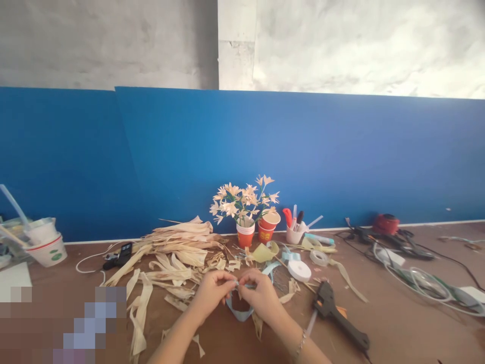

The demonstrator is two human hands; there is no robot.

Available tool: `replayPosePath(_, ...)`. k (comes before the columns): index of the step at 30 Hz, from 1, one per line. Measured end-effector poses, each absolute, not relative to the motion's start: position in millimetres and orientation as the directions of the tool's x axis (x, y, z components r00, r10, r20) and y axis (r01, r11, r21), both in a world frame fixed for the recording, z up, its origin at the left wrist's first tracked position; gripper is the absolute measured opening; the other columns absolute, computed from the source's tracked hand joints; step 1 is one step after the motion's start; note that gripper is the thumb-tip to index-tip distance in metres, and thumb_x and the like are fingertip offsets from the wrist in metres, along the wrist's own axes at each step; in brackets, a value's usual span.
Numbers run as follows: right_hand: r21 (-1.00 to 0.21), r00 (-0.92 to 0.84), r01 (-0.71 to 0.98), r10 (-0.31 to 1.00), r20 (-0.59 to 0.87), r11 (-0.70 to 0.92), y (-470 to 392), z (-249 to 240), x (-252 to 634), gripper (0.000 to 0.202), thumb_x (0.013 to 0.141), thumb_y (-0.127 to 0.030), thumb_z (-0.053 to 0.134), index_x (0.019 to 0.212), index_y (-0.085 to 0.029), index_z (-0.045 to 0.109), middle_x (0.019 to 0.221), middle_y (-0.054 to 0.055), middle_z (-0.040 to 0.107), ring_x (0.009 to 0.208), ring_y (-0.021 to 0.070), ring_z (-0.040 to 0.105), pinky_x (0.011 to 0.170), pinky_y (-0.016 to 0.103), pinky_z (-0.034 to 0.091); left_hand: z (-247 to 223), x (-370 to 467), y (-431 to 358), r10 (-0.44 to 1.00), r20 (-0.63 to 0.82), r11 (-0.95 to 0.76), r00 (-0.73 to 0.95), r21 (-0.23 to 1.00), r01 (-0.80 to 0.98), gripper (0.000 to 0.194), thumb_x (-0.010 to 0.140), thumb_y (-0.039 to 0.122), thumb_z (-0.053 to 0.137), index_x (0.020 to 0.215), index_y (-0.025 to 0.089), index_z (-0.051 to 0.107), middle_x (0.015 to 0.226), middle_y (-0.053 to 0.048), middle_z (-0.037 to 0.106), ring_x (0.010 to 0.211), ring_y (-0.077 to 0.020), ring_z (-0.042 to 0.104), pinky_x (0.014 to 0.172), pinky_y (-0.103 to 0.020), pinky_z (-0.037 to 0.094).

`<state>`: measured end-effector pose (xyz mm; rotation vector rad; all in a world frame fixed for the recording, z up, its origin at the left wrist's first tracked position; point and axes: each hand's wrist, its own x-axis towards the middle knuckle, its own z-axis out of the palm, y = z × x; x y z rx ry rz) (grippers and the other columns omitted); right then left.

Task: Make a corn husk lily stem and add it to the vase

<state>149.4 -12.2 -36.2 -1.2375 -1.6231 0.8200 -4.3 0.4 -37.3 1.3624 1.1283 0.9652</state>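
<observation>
My left hand (212, 292) and my right hand (260, 293) meet over the middle of the brown table. Between their pinched fingertips runs a light blue ribbon (240, 315), whose loop hangs down below both hands. The small part held at the fingertips is mostly hidden by the fingers. Close by on the right lie a white ribbon roll (299, 271) and a paler tape roll (319, 258). Dried corn husks (182, 253) spread over the table left of my hands. Behind the hands, cream husk flowers (242, 199) stand in red paper cups (245, 235).
A black glue gun (333, 311) lies right of my right forearm. Pens stand in a white cup (294, 235) at the back. Cables (413, 283) and a red device (386, 224) fill the right side. Paper bowls (47, 247) sit far left. A blue partition (303, 151) borders the table.
</observation>
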Motion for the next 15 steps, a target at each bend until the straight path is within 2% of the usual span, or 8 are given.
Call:
replayPosePath(3,-0.991,-0.181,0.119,0.983,0.031,0.053,-13,-32,152,0.008,0.065,-0.019,0.059,0.057,-0.016,0.06,0.053,-0.001,0.057,0.049,0.0118,0.049,0.051,0.024,0.037,-34,-7,-1,0.963,-0.053,0.036,0.263,0.997,0.071,0.023,0.065,0.034,0.066,0.075,0.013,0.067,0.048,0.004,0.053,0.043,-0.009,0.045,0.043,-0.02,0.034)
replayPosePath(5,-0.996,-0.255,-0.031,0.964,-0.073,-0.084,-14,-30,154,0.009,0.063,-0.021,0.062,0.058,-0.014,0.06,0.048,-0.002,0.056,0.044,0.0094,0.045,0.048,0.022,0.034,-32,-8,-2,0.957,-0.042,0.031,0.288,0.998,0.046,0.024,0.066,0.036,0.067,0.073,0.013,0.066,0.05,0.003,0.053,0.044,-0.0093,0.046,0.042,-0.02,0.036)
replayPosePath(11,-0.936,-0.412,-0.25,0.902,-0.13,-0.249,-16,-27,159,0.006,0.06,-0.018,0.064,0.059,-0.011,0.064,0.05,-0.001,0.058,0.047,0.0073,0.047,0.049,0.019,0.034,-25,-4,-8,0.941,-0.031,0.036,0.336,0.999,-0.008,0.028,0.065,0.041,0.067,0.066,0.014,0.061,0.048,0.004,0.051,0.042,-0.008,0.043,0.04,-0.019,0.035)
replayPosePath(15,-0.938,-0.436,-0.23,0.889,-0.14,-0.261,-14,-31,159,0.007,0.059,-0.018,0.062,0.058,-0.011,0.062,0.052,-0.001,0.058,0.049,0.0075,0.048,0.052,0.02,0.037,-23,-2,-10,0.938,-0.062,0.052,0.342,0.998,0.038,0.028,0.068,0.043,0.064,0.067,0.016,0.056,0.047,0.006,0.051,0.037,-0.0055,0.037,0.036,-0.017,0.024)
